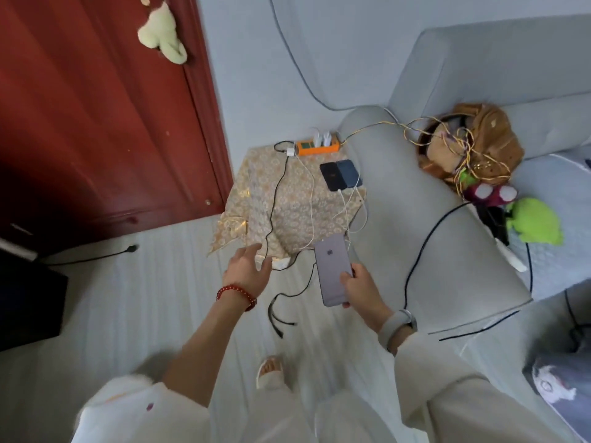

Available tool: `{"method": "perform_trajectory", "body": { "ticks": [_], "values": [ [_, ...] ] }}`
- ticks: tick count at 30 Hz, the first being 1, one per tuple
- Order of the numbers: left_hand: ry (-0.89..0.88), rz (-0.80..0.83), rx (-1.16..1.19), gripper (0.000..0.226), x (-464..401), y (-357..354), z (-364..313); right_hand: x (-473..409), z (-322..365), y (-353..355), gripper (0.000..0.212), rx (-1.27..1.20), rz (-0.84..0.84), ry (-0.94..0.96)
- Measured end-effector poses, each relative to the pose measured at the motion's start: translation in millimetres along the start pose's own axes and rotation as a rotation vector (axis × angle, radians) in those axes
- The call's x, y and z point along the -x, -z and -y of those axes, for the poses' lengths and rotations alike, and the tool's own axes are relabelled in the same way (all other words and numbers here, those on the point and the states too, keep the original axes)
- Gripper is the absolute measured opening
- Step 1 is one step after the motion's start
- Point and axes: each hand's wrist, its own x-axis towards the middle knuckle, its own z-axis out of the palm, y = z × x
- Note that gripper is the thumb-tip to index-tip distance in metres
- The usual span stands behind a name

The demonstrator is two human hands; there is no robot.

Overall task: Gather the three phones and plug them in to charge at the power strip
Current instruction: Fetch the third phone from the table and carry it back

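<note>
Orange plastic marks the power strip (pixel 317 146), which sits at the far edge of a small table (pixel 256 199) draped in a pale floral cloth, pressed against the grey sofa arm (pixel 415 219). Two white chargers (pixel 322 139) stand plugged into its top, and a third white plug (pixel 290 152) hangs at its left end. Two dark phones (pixel 340 175) lie side by side, touching, on the cloth just in front of the strip, with white cables (pixel 311 203) trailing from that corner down over the table's near edge.

The right hand (pixel 358 286) grips a third phone (pixel 333 270), silver-grey, back side up, thumb curled over its right edge; an apple logo shows on the back, the only marking I can make out. This phone is held in the air just in front of the table's near corner. The left hand (pixel 248 270), a red bead bracelet (pixel 236 295) on its wrist, reaches toward the hanging cloth with fingers spread and relaxed, holding nothing. A black cable (pixel 278 314) with several loose ends dangles between the two hands.

On the sofa lie a brown bag (pixel 492 139) tangled with yellow wire, and a green plush toy (pixel 534 220). A red door (pixel 96 107) stands to the left.
</note>
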Motion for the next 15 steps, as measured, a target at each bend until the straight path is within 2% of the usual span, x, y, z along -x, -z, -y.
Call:
{"method": "perform_trajectory", "body": {
  "ticks": [8,12,15],
  "values": [
    [0.041,0.049,0.047,0.044,-142,-8,-43,-155,61,19,0.011,0.070,0.003,-0.013],
    [0.147,0.033,0.078,0.041,-216,-31,-52,-254,81,24,0.013,0.137,0.102,-0.023],
    [0.280,0.007,0.103,0.041,-275,-56,-61,-335,91,26,0.023,0.222,0.203,-0.038]
  ]
}}
